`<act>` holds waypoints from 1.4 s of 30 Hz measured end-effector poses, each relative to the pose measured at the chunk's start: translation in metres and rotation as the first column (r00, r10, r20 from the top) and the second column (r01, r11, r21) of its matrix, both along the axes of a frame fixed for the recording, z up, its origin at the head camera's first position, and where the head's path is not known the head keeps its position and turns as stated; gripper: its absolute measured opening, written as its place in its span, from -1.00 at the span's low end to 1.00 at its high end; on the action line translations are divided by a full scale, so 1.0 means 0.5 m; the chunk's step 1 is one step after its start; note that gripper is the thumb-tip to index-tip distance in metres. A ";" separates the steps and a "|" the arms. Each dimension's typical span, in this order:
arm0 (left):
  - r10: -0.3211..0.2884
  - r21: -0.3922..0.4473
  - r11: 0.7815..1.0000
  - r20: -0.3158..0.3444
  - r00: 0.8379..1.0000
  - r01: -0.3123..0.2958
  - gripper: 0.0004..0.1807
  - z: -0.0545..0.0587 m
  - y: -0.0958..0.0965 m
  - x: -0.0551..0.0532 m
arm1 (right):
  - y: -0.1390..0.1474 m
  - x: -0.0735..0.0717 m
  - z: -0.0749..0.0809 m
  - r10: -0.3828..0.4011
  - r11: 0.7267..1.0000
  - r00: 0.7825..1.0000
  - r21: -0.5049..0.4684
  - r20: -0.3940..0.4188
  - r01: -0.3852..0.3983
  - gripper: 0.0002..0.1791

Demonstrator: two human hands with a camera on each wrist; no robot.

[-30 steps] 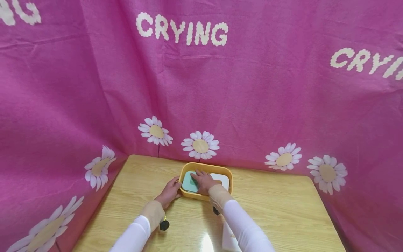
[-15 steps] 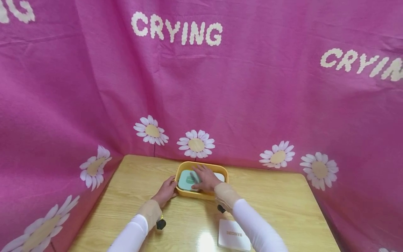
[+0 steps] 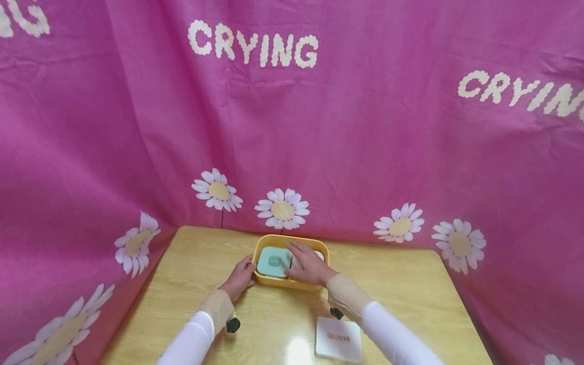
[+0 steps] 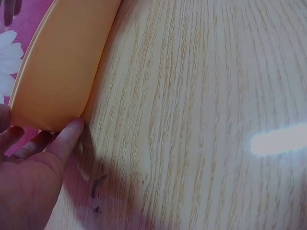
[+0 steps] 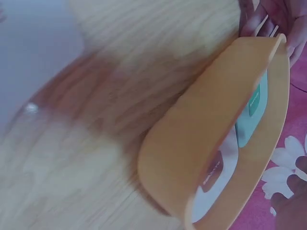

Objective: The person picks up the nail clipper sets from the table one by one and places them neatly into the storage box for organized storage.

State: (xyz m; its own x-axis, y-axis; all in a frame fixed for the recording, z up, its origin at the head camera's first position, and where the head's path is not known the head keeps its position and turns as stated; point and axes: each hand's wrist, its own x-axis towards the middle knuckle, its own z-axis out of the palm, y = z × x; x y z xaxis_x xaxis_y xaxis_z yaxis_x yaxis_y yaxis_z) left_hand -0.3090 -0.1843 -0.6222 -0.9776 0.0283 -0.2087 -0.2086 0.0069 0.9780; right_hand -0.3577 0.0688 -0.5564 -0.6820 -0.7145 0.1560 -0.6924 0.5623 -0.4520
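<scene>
An orange-yellow plastic bin sits near the back of the table. My left hand grips its left end, fingers against the outer wall and thumb at the rim. Inside, a mint-green box with a darker green label lies flat on the left. Beside it on the right is a white box with a brown label, largely hidden in the head view by my right hand. That hand is above the bin with its fingers extended, holding nothing.
On the table nearer me lies a flat white box marked "MANICURE", by my right forearm. A pink curtain with daisies hangs right behind the wooden table and along its sides.
My right hand has moved right, off the mint-green box and over the white one. The mint-green box is now more exposed, and the manicure box has come into fuller view. My left hand keeps its grip.
</scene>
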 end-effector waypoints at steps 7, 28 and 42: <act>-0.022 0.008 1.000 0.006 1.000 0.022 -0.48 0.004 0.000 0.001 | 0.055 0.041 -0.010 0.023 0.997 1.000 -0.074 0.009 -0.022 -0.08; -0.009 0.002 1.000 0.001 1.000 0.009 -0.47 0.005 0.007 0.004 | 0.214 0.168 -0.081 -0.067 0.994 0.997 -0.085 -0.028 0.064 0.02; -0.006 -0.049 0.999 0.001 1.000 0.006 -0.44 0.006 0.003 0.003 | 0.254 0.234 -0.120 -0.057 0.998 0.998 0.030 -0.019 0.058 0.14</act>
State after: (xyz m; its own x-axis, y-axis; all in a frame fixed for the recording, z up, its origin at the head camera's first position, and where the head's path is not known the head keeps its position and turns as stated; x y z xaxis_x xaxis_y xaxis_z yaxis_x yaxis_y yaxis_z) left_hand -0.3076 -0.1827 -0.6194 -0.9771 0.0242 -0.2112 -0.2096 0.0563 0.9762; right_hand -0.2406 0.1957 -0.6166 -0.7194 -0.6787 0.1474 -0.6663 0.6146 -0.4222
